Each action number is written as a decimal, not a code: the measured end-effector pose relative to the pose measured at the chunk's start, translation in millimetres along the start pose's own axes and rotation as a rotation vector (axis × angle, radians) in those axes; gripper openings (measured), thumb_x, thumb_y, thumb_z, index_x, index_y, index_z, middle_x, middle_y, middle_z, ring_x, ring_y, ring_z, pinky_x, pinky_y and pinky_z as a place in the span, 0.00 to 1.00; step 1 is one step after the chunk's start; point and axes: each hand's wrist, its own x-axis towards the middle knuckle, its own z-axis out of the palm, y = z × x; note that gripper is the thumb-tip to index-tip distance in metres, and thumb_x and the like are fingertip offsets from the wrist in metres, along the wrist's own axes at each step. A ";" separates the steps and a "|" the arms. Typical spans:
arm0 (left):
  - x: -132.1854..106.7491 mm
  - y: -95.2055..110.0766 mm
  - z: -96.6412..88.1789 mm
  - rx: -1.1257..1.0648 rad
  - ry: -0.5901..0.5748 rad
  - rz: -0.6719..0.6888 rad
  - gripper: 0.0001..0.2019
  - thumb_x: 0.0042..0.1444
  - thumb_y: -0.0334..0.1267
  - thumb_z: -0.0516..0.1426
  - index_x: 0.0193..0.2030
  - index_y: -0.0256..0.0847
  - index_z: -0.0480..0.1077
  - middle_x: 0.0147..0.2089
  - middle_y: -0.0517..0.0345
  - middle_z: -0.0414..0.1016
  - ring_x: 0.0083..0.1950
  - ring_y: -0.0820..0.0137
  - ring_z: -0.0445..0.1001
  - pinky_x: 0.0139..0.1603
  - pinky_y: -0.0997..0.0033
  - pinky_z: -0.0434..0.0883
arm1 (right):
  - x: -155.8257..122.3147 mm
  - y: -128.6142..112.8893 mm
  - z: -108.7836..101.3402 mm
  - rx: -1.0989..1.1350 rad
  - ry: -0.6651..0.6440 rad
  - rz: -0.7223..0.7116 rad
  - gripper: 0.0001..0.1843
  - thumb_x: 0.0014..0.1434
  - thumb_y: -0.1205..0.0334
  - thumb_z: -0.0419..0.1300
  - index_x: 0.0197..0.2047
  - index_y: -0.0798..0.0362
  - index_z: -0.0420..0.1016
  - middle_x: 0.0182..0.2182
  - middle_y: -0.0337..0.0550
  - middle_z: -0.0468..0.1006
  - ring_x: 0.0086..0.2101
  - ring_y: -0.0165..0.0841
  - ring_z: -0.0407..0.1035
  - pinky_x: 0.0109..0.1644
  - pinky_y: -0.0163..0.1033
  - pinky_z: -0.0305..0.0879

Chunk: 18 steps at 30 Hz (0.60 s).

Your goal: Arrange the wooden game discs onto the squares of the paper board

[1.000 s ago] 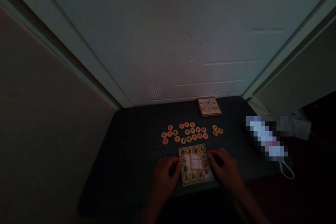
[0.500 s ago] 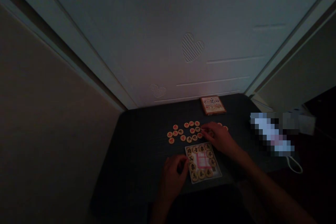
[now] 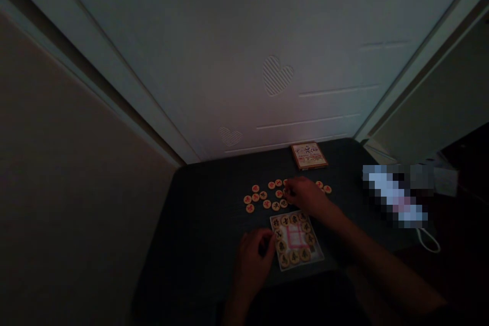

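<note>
A small square paper board [image 3: 296, 240] lies on the dark table [image 3: 206, 224], with several round wooden chess pieces ringed along its edges. My left hand [image 3: 255, 257] rests at the board's left edge, fingers curled by a piece. More round pieces with red marks [image 3: 263, 196] are scattered beyond the board. My right hand [image 3: 304, 196] reaches over these loose pieces, fingertips bent down onto one near the middle of the group. The dim light hides whether it grips anything.
A small square box with a printed lid [image 3: 309, 156] sits at the table's far edge by the white wall. A blurred white object [image 3: 395, 196] lies at the right edge, with a white loop [image 3: 428, 240] beside it.
My right hand left the board's right side and reached forward and left over the loose pieces. My left hand stayed at the board's left edge.
</note>
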 end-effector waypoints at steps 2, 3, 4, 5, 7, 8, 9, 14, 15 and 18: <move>-0.5 0.0 0.2 -0.002 0.006 -0.003 0.08 0.67 0.42 0.56 0.40 0.47 0.75 0.34 0.61 0.80 0.35 0.66 0.76 0.44 0.62 0.72 | 0.9 -2.7 0.2 -0.008 0.004 0.015 0.02 0.61 0.62 0.65 0.38 0.50 0.78 0.35 0.45 0.81 0.39 0.38 0.74 0.41 0.37 0.63; -0.8 -0.1 0.4 -0.002 0.007 -0.003 0.08 0.67 0.42 0.56 0.40 0.47 0.75 0.34 0.61 0.80 0.35 0.66 0.76 0.44 0.62 0.72 | 1.3 -4.0 0.3 -0.011 0.008 0.024 0.02 0.61 0.62 0.64 0.38 0.50 0.78 0.35 0.46 0.81 0.38 0.39 0.74 0.41 0.37 0.63; -1.0 -0.3 0.6 -0.002 0.011 -0.001 0.07 0.67 0.42 0.56 0.40 0.47 0.75 0.34 0.61 0.80 0.35 0.66 0.76 0.44 0.62 0.72 | 1.6 -5.3 0.4 -0.012 0.014 0.033 0.02 0.61 0.62 0.64 0.37 0.50 0.78 0.35 0.47 0.81 0.37 0.39 0.74 0.40 0.38 0.63; -1.3 -0.6 0.8 -0.001 0.012 0.001 0.07 0.67 0.42 0.56 0.40 0.47 0.75 0.34 0.61 0.80 0.35 0.66 0.76 0.44 0.62 0.72 | 1.8 -6.5 0.3 -0.010 0.019 0.041 0.02 0.60 0.63 0.64 0.38 0.51 0.78 0.35 0.47 0.80 0.37 0.39 0.74 0.39 0.38 0.62; -1.5 -1.2 1.2 0.001 0.010 0.008 0.07 0.67 0.41 0.56 0.40 0.47 0.75 0.34 0.61 0.80 0.35 0.66 0.77 0.45 0.62 0.72 | 2.1 -7.9 -0.7 0.005 0.030 0.048 0.02 0.59 0.64 0.64 0.38 0.51 0.78 0.34 0.47 0.80 0.36 0.39 0.74 0.39 0.37 0.62; -1.4 -1.5 1.4 0.001 0.009 0.010 0.07 0.66 0.41 0.56 0.41 0.47 0.75 0.34 0.61 0.80 0.35 0.66 0.76 0.45 0.62 0.71 | 2.1 -8.2 -1.9 0.019 0.035 0.048 0.02 0.59 0.64 0.64 0.38 0.51 0.77 0.34 0.46 0.80 0.36 0.38 0.74 0.39 0.37 0.62; -1.3 -1.9 1.7 0.001 0.008 0.010 0.07 0.66 0.41 0.56 0.40 0.47 0.75 0.34 0.61 0.80 0.35 0.66 0.76 0.45 0.62 0.71 | 1.7 -8.1 -3.6 0.036 0.040 0.046 0.03 0.59 0.64 0.64 0.38 0.51 0.77 0.34 0.45 0.80 0.36 0.37 0.74 0.39 0.37 0.62; -1.0 -3.1 2.9 -0.005 0.009 -0.002 0.07 0.66 0.42 0.57 0.40 0.47 0.75 0.34 0.62 0.79 0.35 0.66 0.76 0.43 0.64 0.71 | -10.8 -4.5 -20.6 0.176 0.049 0.024 0.05 0.60 0.62 0.65 0.41 0.50 0.77 0.34 0.38 0.81 0.32 0.31 0.74 0.37 0.34 0.65; -1.0 -3.4 3.0 -0.008 0.011 -0.001 0.07 0.66 0.42 0.57 0.40 0.47 0.75 0.34 0.62 0.79 0.35 0.66 0.75 0.43 0.64 0.70 | -16.7 -3.4 -24.4 0.246 0.058 0.014 0.06 0.59 0.62 0.65 0.42 0.50 0.77 0.34 0.38 0.81 0.33 0.31 0.75 0.37 0.34 0.66; -1.1 -4.2 3.0 -0.015 0.009 0.006 0.07 0.66 0.42 0.57 0.40 0.47 0.75 0.34 0.62 0.79 0.35 0.66 0.75 0.43 0.64 0.70 | -41.3 0.7 -32.5 0.431 0.080 -0.030 0.07 0.61 0.62 0.64 0.44 0.49 0.77 0.37 0.39 0.82 0.35 0.32 0.76 0.40 0.35 0.69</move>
